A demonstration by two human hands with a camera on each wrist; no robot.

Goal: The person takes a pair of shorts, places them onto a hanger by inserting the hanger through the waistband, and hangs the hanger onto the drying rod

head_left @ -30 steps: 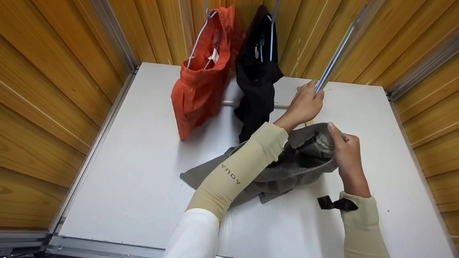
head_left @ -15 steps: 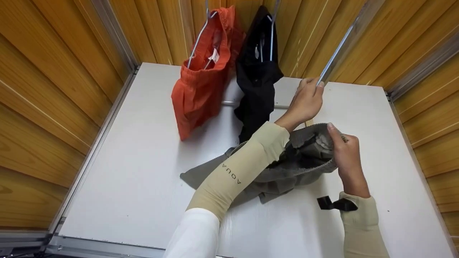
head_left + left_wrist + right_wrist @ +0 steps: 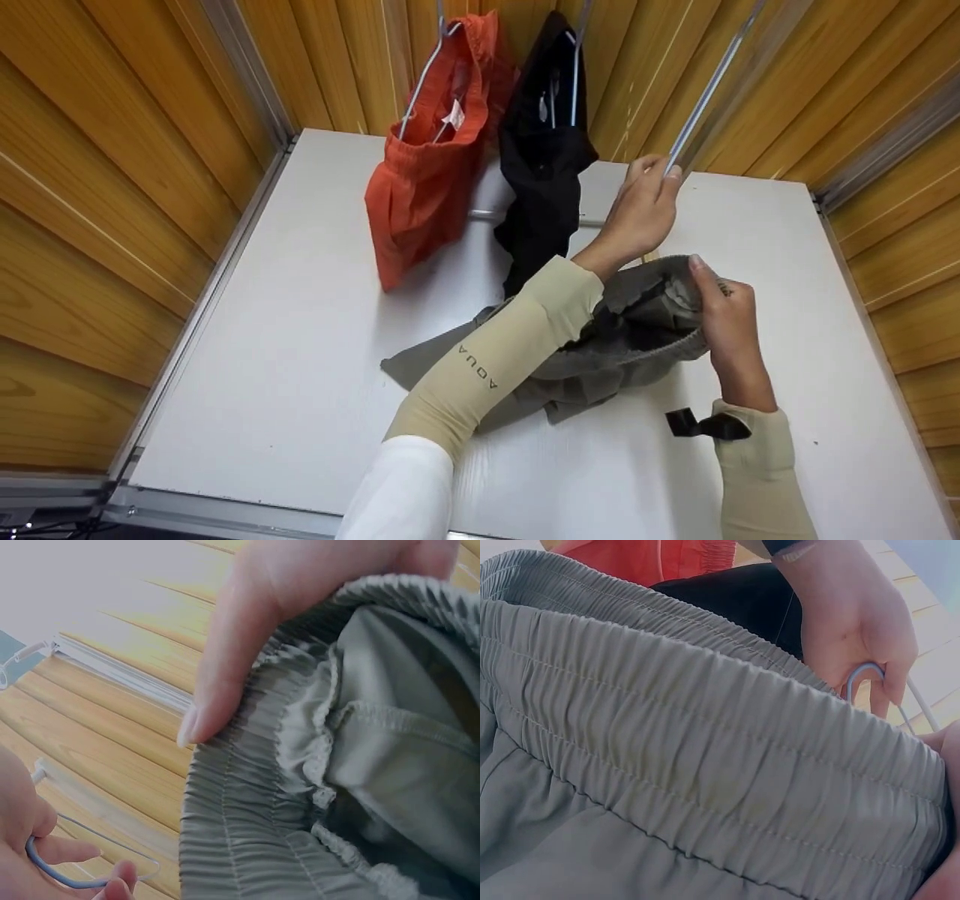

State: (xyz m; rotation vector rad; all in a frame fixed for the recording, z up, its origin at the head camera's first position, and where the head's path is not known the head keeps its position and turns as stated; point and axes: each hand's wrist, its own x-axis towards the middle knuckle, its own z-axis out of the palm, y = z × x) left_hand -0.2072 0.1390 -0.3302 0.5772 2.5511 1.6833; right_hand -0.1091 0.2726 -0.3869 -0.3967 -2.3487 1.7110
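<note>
My left hand (image 3: pixel 643 210) grips a thin blue-white wire hanger (image 3: pixel 709 97), which slants up toward the back right. Grey-green shorts (image 3: pixel 600 375) with a gathered elastic waist lie under my left forearm, their waist opening held up. At the opening's right end my right hand (image 3: pixel 729 319) pinches the waistband, thumb on top. The left wrist view shows the right hand's thumb (image 3: pixel 221 682) over the waistband (image 3: pixel 240 817) and a curved end of the hanger (image 3: pixel 67 883) between the left hand's fingers. In the right wrist view the waistband (image 3: pixel 727 735) hides much of the scene.
Red shorts (image 3: pixel 420 187) and a black garment (image 3: pixel 544 180) hang from wire hangers at the back. The white tabletop (image 3: pixel 247 360) is bounded by wood-panelled walls (image 3: pixel 97 195) with metal rails. A black strap (image 3: pixel 705 426) sits at my right wrist.
The hanger in my left hand has tilted slightly and shows as a narrower line. The head view has shifted a little. My right hand keeps its hold on the waistband.
</note>
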